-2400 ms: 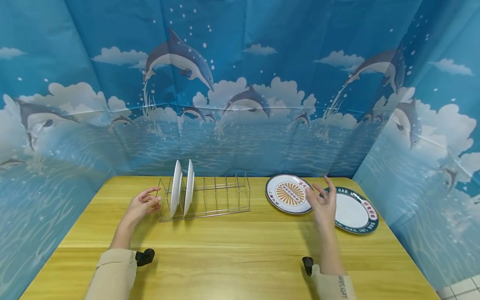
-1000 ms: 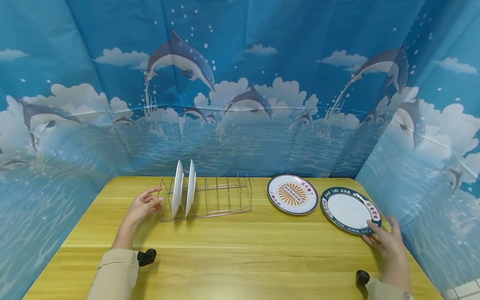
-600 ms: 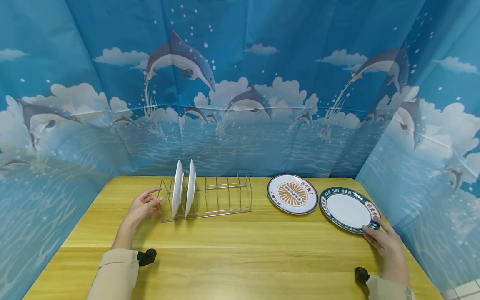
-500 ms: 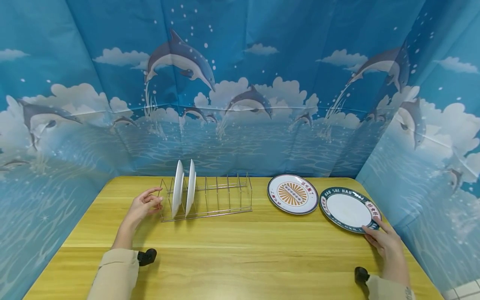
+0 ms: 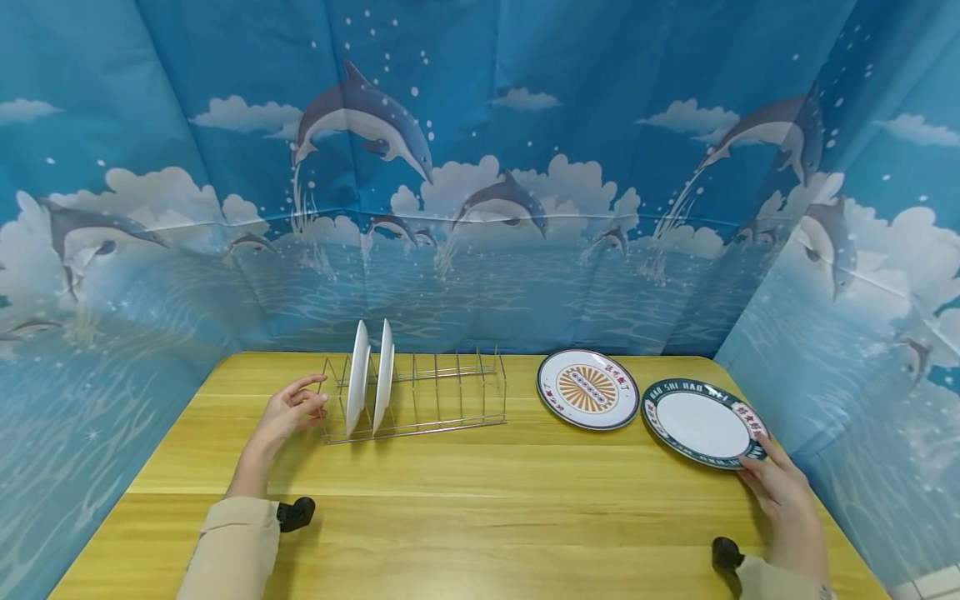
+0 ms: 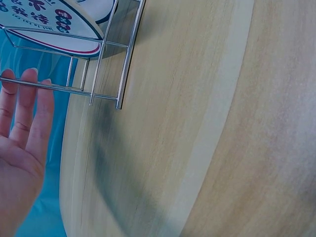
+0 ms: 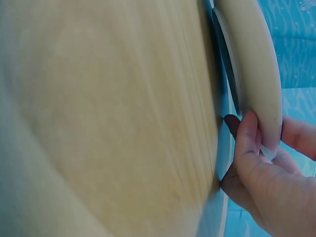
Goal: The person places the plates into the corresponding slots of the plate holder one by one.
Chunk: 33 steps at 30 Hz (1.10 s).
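My left hand [image 5: 288,408] is at the left end of the wire plate rack [image 5: 450,427], fingertips gripping its end wire. In the left wrist view, several fingers [image 6: 37,123] lie behind that wire; the thumb is hidden there. Two white plates stand on edge in the rack's left slots, a left plate [image 5: 357,379] and a right plate [image 5: 383,379]. My right hand [image 5: 783,496] pinches the near right rim of a green-rimmed plate [image 5: 701,423]. In the right wrist view, fingers hold both sides of this plate [image 7: 254,64], which slants against the tabletop.
A plate with an orange sunburst [image 5: 587,389] lies face up just left of the green-rimmed one. Everything is on a yellow wooden table [image 5: 487,517]. A blue dolphin-print curtain [image 5: 480,283] hangs along the back and sides. Black wrist cameras [image 5: 296,514] sit by both cuffs.
My right hand has moved right and toward me, from between the flat plates to the green-rimmed plate's rim, and taken hold. That plate has shifted slightly. My left hand stays at the rack.
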### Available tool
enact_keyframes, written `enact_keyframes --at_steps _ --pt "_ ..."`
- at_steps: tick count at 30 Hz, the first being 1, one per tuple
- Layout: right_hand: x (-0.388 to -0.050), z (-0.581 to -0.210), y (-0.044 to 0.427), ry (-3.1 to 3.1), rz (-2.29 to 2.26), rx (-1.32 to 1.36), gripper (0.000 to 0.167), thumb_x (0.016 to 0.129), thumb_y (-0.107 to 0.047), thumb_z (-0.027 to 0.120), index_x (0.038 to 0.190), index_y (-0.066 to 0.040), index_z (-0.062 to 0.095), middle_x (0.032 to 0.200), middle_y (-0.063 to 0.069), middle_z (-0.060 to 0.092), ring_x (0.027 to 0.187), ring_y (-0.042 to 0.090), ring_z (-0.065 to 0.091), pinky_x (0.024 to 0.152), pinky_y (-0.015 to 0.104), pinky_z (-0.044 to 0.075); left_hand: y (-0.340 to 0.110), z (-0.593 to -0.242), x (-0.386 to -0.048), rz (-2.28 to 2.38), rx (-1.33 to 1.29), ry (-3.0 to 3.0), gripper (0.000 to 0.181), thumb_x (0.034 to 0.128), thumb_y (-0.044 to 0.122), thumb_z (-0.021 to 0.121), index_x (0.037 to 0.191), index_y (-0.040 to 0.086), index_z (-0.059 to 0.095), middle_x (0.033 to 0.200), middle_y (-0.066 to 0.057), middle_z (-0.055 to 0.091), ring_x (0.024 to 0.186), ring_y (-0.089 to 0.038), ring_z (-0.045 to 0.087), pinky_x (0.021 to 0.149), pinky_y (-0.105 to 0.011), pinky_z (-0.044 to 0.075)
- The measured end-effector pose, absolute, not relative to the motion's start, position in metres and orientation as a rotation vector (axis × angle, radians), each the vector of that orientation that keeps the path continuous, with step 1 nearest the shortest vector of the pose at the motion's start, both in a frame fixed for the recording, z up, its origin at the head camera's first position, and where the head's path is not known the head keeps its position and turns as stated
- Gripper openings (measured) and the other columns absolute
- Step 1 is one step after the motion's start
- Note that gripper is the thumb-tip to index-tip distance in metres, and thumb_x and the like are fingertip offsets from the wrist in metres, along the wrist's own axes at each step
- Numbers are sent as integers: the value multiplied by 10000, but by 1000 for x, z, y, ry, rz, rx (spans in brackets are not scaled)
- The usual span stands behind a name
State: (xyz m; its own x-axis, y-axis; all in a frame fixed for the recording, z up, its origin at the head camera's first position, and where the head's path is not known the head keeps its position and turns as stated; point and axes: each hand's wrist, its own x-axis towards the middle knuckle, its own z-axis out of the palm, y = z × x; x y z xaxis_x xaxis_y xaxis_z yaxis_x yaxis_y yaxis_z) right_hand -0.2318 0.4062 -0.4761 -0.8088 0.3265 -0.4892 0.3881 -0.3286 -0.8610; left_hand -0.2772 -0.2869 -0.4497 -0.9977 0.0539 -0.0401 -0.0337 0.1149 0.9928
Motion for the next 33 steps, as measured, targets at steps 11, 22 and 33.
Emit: enact_keyframes --at_steps 11,22,33 --pt "-224 -478 411 1827 -2314 733 745 925 3 453 1437 -305 7 1481 -71 -228 803 -102 456 724 116 463 -286 -449 -278 2039 4 2287 343 887 215 611 1212 218 502 819 66 637 748 -128 607 824 -385 510" --pt "-214 -484 419 1235 -2673 474 998 857 111 540 1376 -485 -69 1367 -201 -345 830 58 583 834 261 495 -286 -449 -277 2038 9 2302 425 876 230 625 1264 135 478 825 52 643 744 -132 607 816 -385 513" --pt "-209 -477 405 1227 -2947 348 876 857 140 509 1415 -443 167 1485 -142 -13 837 144 640 740 300 539 -286 -449 -277 2019 15 2317 485 890 227 606 1318 91 422 813 64 634 756 -149 604 837 -418 500"
